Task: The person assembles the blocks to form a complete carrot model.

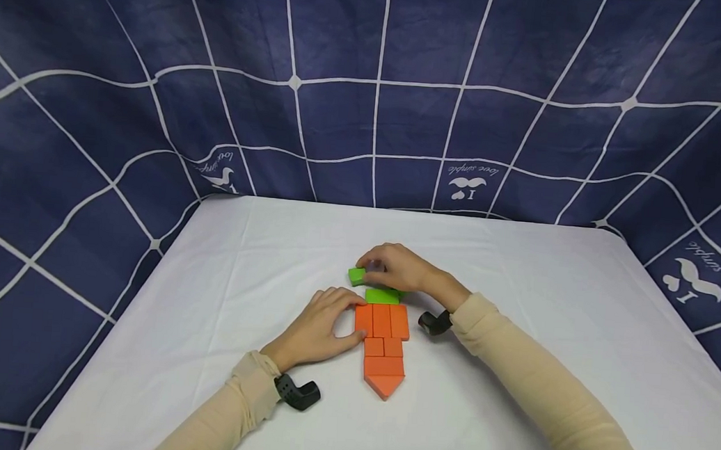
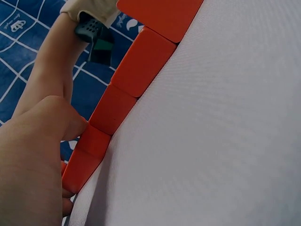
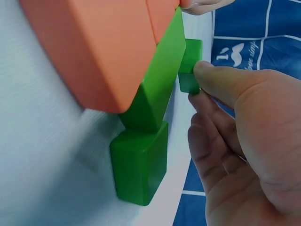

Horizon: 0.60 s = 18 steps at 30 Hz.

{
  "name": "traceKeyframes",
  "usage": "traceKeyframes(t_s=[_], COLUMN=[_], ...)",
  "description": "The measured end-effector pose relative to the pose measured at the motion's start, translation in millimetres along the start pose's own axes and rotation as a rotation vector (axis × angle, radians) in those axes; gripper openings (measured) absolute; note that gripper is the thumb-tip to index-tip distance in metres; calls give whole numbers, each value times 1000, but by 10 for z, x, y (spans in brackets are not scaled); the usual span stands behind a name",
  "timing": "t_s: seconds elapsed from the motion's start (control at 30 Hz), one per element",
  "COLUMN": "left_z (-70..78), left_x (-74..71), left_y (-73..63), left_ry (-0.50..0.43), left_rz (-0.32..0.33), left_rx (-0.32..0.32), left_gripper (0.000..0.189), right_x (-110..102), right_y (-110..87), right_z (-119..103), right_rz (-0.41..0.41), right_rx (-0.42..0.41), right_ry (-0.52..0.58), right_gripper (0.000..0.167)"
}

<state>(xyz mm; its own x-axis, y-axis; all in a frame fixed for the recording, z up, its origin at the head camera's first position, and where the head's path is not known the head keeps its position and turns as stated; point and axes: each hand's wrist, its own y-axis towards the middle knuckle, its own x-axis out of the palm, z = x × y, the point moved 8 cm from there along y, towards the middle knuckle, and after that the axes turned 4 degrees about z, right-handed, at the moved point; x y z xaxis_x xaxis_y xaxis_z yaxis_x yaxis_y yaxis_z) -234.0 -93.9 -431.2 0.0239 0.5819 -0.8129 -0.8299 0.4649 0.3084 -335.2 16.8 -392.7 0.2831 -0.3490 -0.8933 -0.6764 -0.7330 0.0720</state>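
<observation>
Orange blocks point(image 1: 382, 320) lie flat in an arrow-like figure, a pointed block point(image 1: 383, 385) at the near end. My left hand point(image 1: 318, 327) grips the leftmost orange block point(image 1: 363, 319) of the wide row, thumb at its near end and fingers at its far end. Against the row's far side sits a long green block point(image 1: 383, 296). Beyond it, my right hand point(image 1: 398, 269) pinches a small green block point(image 1: 356, 275) between thumb and finger; the right wrist view shows the thumb on this block point(image 3: 190, 66). Another green block point(image 3: 139, 165) touches the long one's end.
A white cloth covers the table point(image 1: 271, 247). Dark blue curtain point(image 1: 343, 112) with white lines hangs behind and at both sides. Each wrist wears a black camera, one on the left wrist point(image 1: 297, 393) and one on the right wrist point(image 1: 434, 323).
</observation>
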Motion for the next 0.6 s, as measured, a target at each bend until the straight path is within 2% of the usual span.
traceKeyframes(t_s=[0.2,0.33,0.6], left_z=[3,18,5], left_x=[-2,-11,-2], left_y=[-3,4,10], left_ry=[2,-1,-5], left_rz=[20,33,17], left_rx=[23,43,32], left_gripper=[48,48,49], right_x=[30,31,13], right_y=[-89,-126,-178], right_z=[-3,2,0], right_rz=[-49,-50,-32], right_rx=[-15,-20,-63], right_ry=[9,15,52], right_gripper=[29,29,33])
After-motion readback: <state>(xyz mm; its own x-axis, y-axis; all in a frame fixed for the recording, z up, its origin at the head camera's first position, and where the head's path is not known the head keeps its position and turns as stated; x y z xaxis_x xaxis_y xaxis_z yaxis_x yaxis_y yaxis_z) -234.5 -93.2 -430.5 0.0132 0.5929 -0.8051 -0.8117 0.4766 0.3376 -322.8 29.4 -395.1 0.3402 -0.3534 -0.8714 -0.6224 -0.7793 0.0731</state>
